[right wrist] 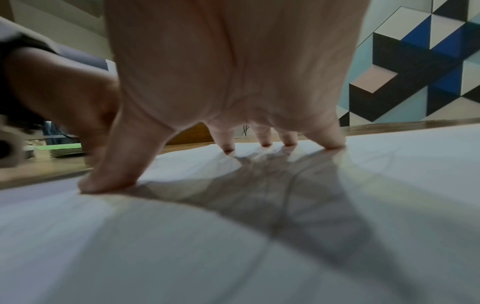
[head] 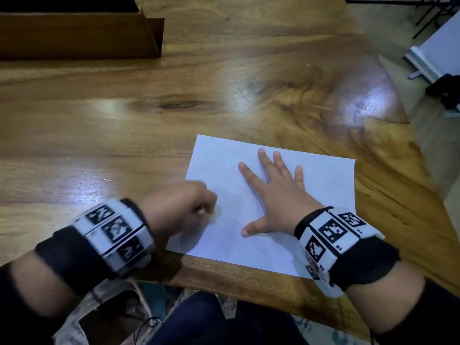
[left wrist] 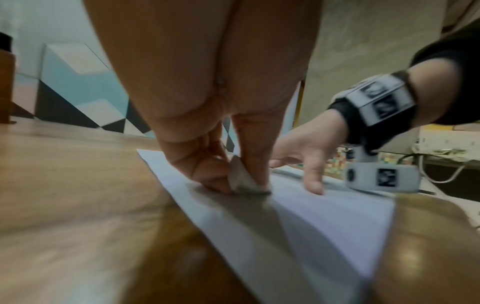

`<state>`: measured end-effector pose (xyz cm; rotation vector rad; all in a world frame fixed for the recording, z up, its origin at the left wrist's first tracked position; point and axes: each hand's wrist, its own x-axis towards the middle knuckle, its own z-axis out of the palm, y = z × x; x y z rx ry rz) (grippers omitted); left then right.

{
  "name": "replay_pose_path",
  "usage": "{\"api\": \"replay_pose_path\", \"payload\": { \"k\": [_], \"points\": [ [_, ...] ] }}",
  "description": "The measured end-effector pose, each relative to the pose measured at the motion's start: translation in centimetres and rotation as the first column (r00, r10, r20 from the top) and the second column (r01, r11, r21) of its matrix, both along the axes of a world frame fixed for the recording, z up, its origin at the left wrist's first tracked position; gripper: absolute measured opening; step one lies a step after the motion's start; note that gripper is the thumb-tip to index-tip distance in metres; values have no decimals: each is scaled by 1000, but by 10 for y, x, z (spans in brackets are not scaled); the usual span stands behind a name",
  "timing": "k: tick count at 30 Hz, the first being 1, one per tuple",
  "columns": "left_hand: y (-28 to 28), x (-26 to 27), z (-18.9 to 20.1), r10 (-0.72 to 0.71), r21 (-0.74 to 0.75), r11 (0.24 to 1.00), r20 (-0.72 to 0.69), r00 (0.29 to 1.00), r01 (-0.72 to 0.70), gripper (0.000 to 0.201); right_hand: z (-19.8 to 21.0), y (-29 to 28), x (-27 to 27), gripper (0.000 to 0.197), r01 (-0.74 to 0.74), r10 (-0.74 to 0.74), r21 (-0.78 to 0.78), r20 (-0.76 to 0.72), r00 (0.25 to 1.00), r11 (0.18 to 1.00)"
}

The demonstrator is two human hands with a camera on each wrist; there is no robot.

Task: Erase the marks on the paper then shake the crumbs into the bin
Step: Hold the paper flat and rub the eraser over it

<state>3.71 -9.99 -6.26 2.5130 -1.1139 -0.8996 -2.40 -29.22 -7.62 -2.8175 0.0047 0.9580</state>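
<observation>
A white sheet of paper (head: 318,180) lies on the wooden table (head: 124,135) near its front edge. My left hand (head: 179,210) pinches a small pale eraser (left wrist: 240,179) and presses it onto the paper's left part (left wrist: 324,222); this hand is blurred. My right hand (head: 276,195) lies flat on the middle of the sheet, fingers spread, and its fingertips (right wrist: 265,144) press the paper (right wrist: 389,164). A faint pencil mark (head: 261,250) shows near the sheet's front edge. No bin is in view.
A dark wooden box-like piece (head: 79,31) stands at the table's far left. The table's edge curves off at the right, with floor and a white object (head: 428,58) beyond. A bag (head: 112,310) lies below the table's front edge by my legs.
</observation>
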Motion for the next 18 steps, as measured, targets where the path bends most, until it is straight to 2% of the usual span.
{"api": "replay_pose_path", "payload": {
  "k": [2, 5, 7, 9, 11, 13, 15, 18],
  "points": [
    [4, -1, 3, -31, 28, 999, -81, 996, 33, 13, 0, 0, 0, 126, -2, 2, -7, -2, 1000, 1000],
    [-11, 21, -1, 137, -100, 987, 112, 984, -126, 11, 0, 1, -1, 127, 0, 0, -7, 8, 1000, 1000],
    [-14, 26, -7, 208, -174, 968, 148, 967, -181, 15, 0, 1, -1, 128, 1, -1, -8, 11, 1000, 1000],
    [0, 14, -11, 144, -196, 973, 100, 985, -122, 13, 0, 1, -1, 128, -2, 2, -11, 9, 1000, 1000],
    [18, -3, -8, 23, -150, 988, -7, 1000, -24, 15, -1, 1, -1, 128, -1, 1, -13, 16, 1000, 1000],
    [23, -7, -6, -32, -94, 995, -57, 998, 27, 15, -2, 2, -1, 129, 0, 0, -14, 19, 1000, 1000],
    [9, 1, -3, 9, -124, 992, 28, 1000, -5, 16, -2, 2, -2, 129, 3, -2, -11, 22, 1000, 1000],
    [-24, 18, -4, 162, -186, 973, 146, 976, -134, 13, -2, 2, -2, 129, 6, -6, -8, 22, 1000, 1000]
  ]
}}
